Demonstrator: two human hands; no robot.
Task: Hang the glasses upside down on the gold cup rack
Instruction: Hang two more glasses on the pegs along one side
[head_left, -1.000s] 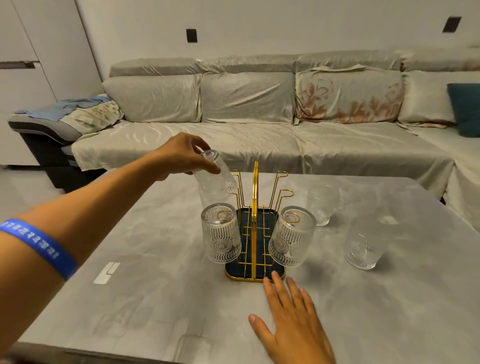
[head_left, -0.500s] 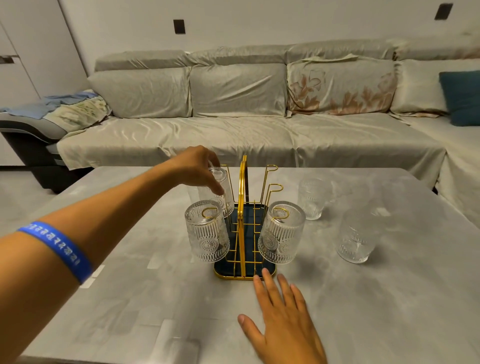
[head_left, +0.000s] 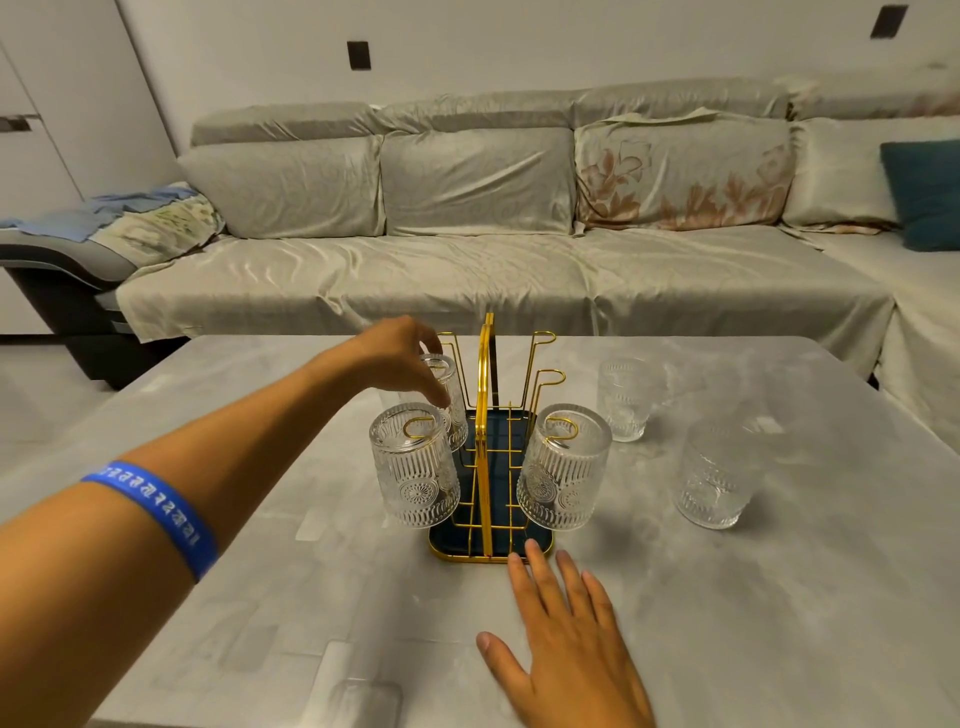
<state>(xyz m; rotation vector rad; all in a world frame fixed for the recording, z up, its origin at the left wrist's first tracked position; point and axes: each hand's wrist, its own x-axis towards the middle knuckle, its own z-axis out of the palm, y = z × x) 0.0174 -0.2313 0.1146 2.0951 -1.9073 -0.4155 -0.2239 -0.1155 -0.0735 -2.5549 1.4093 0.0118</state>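
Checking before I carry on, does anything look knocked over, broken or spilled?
Nothing stands out. The gold rack stands upright, hung glasses look intact, and two glasses stand upright on the table, no spills visible.

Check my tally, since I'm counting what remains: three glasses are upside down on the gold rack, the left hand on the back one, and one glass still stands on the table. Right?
Not quite: the head view shows two glasses still standing on the table, the farther glass and the nearer glass, right of the gold rack. The left hand is on the back glass.
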